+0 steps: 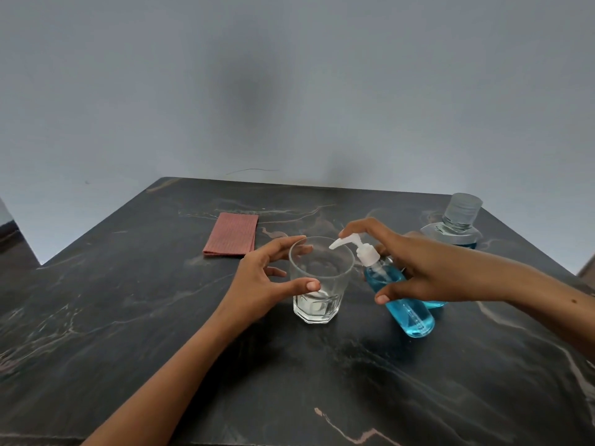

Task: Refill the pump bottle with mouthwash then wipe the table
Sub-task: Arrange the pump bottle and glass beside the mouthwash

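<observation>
A clear pump bottle (406, 309) full of blue mouthwash is tilted to the left, and its white nozzle reaches over the rim of a clear glass (317, 284). My right hand (415, 265) grips the bottle, with the index finger on top of the white pump head. My left hand (270, 278) curves around the left side of the glass, thumb and fingertips at its wall. The mouthwash bottle (457, 223), capped and low on blue liquid, stands at the back right. A folded reddish cloth (232, 235) lies flat at the back left.
Everything sits on a dark marble-patterned table (161, 333) that ends against a grey wall. The table's left and right edges fall away to the floor.
</observation>
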`<action>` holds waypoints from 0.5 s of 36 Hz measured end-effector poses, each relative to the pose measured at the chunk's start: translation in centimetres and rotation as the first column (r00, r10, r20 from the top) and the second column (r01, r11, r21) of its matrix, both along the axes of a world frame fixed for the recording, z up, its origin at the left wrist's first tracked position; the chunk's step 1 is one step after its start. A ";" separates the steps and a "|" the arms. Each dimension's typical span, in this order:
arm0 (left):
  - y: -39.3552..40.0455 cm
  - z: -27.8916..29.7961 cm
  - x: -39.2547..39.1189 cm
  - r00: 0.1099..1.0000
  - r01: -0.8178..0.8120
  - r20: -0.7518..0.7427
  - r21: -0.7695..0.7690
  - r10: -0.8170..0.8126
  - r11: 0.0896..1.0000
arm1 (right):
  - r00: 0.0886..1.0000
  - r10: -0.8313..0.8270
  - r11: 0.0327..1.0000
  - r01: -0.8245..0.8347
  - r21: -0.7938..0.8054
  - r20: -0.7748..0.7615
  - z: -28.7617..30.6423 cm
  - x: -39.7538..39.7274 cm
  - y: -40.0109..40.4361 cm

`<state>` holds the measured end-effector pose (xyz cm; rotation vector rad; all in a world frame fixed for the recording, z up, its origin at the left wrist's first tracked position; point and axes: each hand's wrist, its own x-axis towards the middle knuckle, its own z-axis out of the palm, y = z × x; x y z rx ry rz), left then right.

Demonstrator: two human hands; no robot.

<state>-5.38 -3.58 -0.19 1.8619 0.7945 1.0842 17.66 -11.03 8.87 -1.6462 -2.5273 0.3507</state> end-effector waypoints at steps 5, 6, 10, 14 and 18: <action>0.0 0.0 0.0 1.000 -0.003 0.002 0.001 0.003 1.000 | 1.000 -0.020 1.000 0.020 0.019 -0.007 -0.3 0.0 0.0; 0.0 0.0 0.0 1.000 -0.002 0.003 0.000 0.002 1.000 | 1.000 -0.025 0.999 0.026 0.026 -0.015 -0.3 -0.1 -0.1; 0.0 0.0 0.0 1.000 0.000 0.004 0.004 0.000 1.000 | 0.994 -0.054 0.998 0.058 0.039 -0.091 -0.3 -0.4 -0.3; 0.0 0.1 0.0 1.000 0.000 0.004 0.006 0.000 1.000 | 0.988 -0.074 0.993 0.085 0.077 -0.132 -0.3 -0.5 -0.3; 0.0 0.1 0.0 1.000 0.004 -0.001 0.007 -0.004 1.000 | 0.988 -0.073 0.993 0.084 0.080 -0.136 -0.4 -0.5 -0.2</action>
